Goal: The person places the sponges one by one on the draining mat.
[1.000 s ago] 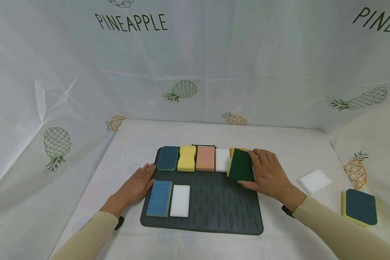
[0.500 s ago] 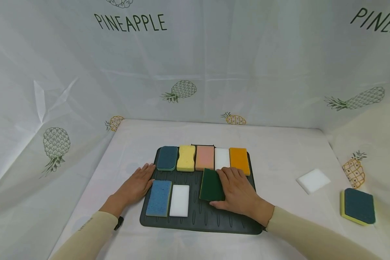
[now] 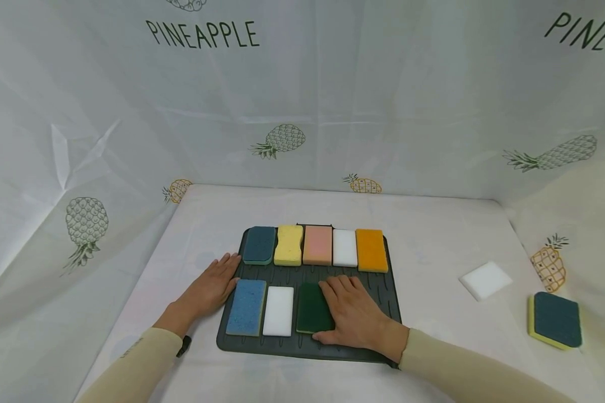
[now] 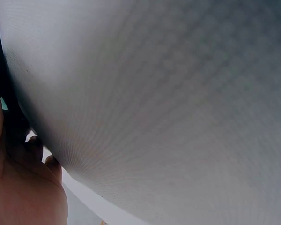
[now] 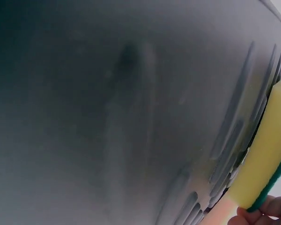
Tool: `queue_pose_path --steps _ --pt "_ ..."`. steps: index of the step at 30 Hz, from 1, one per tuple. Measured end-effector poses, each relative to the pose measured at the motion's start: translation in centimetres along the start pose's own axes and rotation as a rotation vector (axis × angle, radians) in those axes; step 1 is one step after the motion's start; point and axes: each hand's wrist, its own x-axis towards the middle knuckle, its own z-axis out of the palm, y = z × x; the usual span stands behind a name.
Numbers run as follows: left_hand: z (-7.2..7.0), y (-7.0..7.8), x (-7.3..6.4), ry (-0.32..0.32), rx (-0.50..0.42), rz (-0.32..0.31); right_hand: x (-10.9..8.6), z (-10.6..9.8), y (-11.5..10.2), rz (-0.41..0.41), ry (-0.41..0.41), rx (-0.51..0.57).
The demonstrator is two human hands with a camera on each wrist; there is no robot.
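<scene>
My right hand [image 3: 358, 313] holds a sponge with a dark green scouring face [image 3: 313, 309] by its right side, fingers at the far end and thumb at the near end. The sponge lies in the front row on the dark ribbed mat [image 3: 353, 350], just right of a white sponge [image 3: 278, 311]. Its yellow foam side [image 5: 262, 154] shows in the right wrist view, facing the mat. My left hand [image 3: 209, 288] rests on the mat's left edge, beside a blue sponge [image 3: 246, 308], fingers fairly straight. White cloth fills most of the left wrist view.
Along the mat's back edge stand a dark blue sponge [image 3: 260, 244], a yellow one [image 3: 288, 244], a pink one [image 3: 317, 244], a white one [image 3: 345, 247] and an orange one [image 3: 371, 250]. Right of the mat lie another white sponge [image 3: 485, 280] and a blue-and-yellow sponge [image 3: 555, 319].
My right hand has carried the green-faced sponge from over the orange one, left and toward me, down into the front row. The orange sponge is uncovered. My left hand stays in place.
</scene>
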Motion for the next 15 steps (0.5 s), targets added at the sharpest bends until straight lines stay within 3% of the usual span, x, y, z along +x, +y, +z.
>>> queue_pose_path --steps 15 --pt "-0.24 0.24 -0.10 0.001 -0.008 0.002 0.19 0.33 -0.26 -0.025 -0.006 -0.001"
